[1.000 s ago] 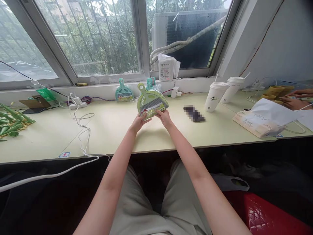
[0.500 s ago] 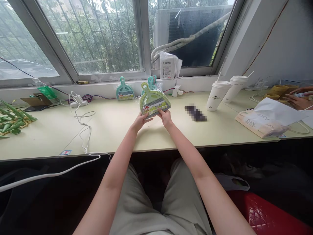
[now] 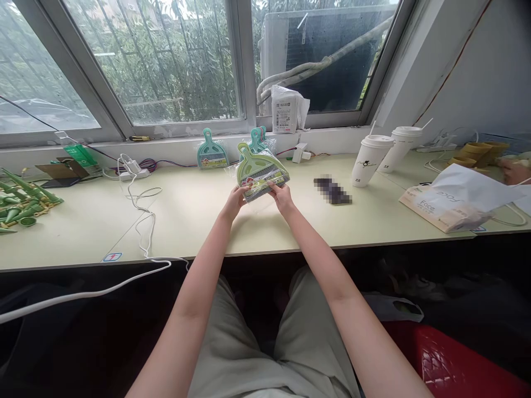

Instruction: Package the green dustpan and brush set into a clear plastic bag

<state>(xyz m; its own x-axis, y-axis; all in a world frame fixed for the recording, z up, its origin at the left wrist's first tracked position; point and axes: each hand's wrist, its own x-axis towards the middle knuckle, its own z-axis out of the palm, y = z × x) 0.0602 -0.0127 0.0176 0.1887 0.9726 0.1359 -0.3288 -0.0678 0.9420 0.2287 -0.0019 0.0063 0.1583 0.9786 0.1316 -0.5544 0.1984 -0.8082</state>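
Observation:
A light green mini dustpan-and-brush set in clear wrap is held up over the pale table. My left hand grips its lower left corner and my right hand grips its lower right edge. Behind it, a few teal sets lean against the window ledge, and another teal set stands to their left.
Two white lidded cups stand right of centre, beside a blurred dark object. A tissue pack lies at the right, near another person's hand. White cables cross the left side; green plastic parts lie far left.
The green set tipped back, its handle now leaning away from me; both hands kept their hold. The other person's hand at the far right drew back.

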